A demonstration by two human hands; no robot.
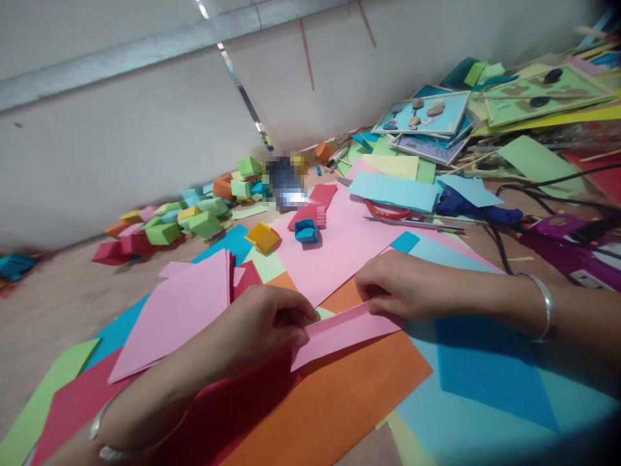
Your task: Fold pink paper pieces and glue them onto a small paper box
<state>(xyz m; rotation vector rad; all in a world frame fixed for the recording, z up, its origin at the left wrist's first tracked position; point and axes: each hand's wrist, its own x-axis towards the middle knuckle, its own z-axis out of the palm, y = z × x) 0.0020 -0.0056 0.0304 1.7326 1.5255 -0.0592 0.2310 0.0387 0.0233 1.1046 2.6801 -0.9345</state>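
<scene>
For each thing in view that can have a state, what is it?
Pink paper strip: creased lengthwise, held at both ends.
Left hand: pinching the strip's left end.
Right hand: pinching its right end.
Small blue paper box: open-topped.
Pink sheets: stacked.
Silver bracelets: worn on both wrists.

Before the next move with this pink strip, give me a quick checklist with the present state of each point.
1. Left end of the pink strip held: ok, the left hand pinches it.
2. Right end held: ok, the fingers of the right hand are on it.
3. Fold pressed along its whole length: cannot tell; a lengthwise line shows, but the hands cover both ends.
4. Surface under the strip free of loose paper: not ok, an orange sheet lies beneath it.
5. Red-handled scissors apart from both hands: ok, they lie beyond the right hand.
6. Small blue box out of the hands' way: ok, it sits beyond them, untouched.
</scene>
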